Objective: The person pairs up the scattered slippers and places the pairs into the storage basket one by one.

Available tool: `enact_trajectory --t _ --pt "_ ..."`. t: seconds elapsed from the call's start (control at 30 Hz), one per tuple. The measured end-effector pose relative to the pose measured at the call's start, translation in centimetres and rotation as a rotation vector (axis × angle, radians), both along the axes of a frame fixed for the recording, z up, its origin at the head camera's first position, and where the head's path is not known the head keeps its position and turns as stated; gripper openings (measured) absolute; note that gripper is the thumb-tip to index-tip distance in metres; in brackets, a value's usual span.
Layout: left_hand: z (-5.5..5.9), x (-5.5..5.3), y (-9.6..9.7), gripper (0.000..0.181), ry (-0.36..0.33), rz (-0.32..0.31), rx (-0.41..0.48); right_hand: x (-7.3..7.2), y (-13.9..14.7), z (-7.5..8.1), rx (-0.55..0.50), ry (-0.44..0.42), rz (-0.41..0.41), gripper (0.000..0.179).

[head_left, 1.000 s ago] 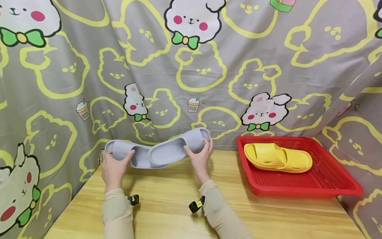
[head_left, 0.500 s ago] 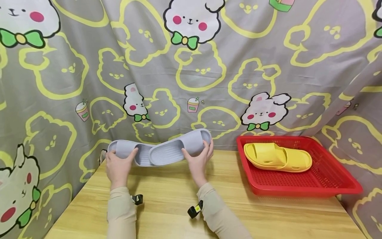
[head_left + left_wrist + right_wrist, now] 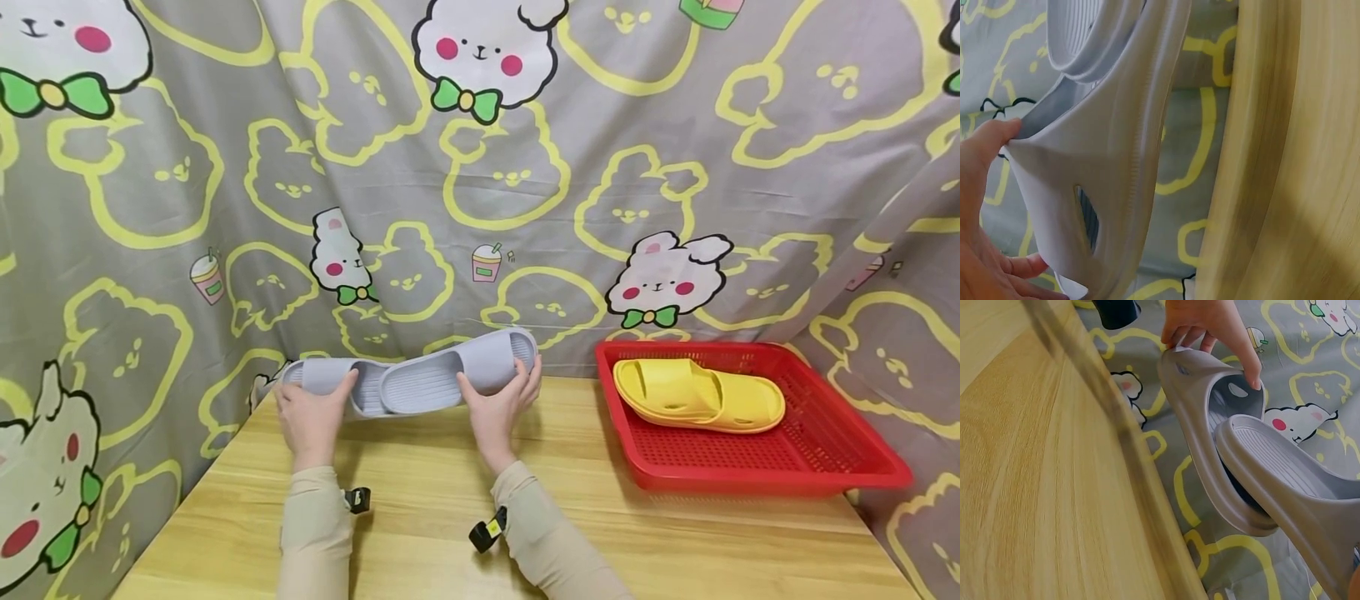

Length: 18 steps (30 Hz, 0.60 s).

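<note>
Gripping one grey slipper each, both hands hold a matching pair up near the back edge of the table [image 3: 420,533]. Left hand [image 3: 311,417] pinches the left grey slipper [image 3: 328,377] at its strap: thumb on the strap's opening edge, fingers round toward the toe end, best seen in the left wrist view. Right hand [image 3: 498,408] does the same on the right grey slipper [image 3: 426,383], thumb at the strap edge, fingertips by the toe. Toes point outward, left and right; heels meet in the middle, the right slipper's heel overlapping in front of the left one's. Ribbed insoles face the head camera. Left slipper roughly level, right slipper tilted, toe end higher. Wrist views show curtain between the soles and the tabletop.

Right side of table: red basket [image 3: 652,479], perforated, with yellow slippers [image 3: 697,396] inside, toward its back left; they look nested together, straps up. Basket is well apart from the grey slippers. Light sleeves [image 3: 315,525] cover both forearms, black wrist devices [image 3: 360,500] on the inner sides. Behind everything hangs a grey curtain [image 3: 510,200] printed with yellow outlines, white rabbit-like heads, green bows and pink cups.
</note>
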State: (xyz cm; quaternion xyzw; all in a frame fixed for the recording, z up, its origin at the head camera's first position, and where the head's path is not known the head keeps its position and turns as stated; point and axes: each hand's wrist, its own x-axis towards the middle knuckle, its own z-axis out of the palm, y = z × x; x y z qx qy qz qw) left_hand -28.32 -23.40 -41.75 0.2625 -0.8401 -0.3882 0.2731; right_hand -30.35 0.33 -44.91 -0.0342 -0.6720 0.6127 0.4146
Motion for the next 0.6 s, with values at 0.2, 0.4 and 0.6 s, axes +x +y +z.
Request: enact_trajectory --t 0.2,0.4,0.6 --pt "-0.1 0.0 0.8 0.118 -0.035 -0.008 0.038 0.1 -0.2 0.0 -0.002 -0.011 -0.014 0.09" --pt "0.0 -0.1 1.2 0.128 -0.046 -0.034 0.061 0.0 -0.5 -0.3 0.008 -0.034 -0.015 0.092" --pt "-0.3 -0.2 1.3 0.129 -0.043 -0.036 0.044 0.4 -0.9 -0.4 0.053 -0.072 0.013 0.094"
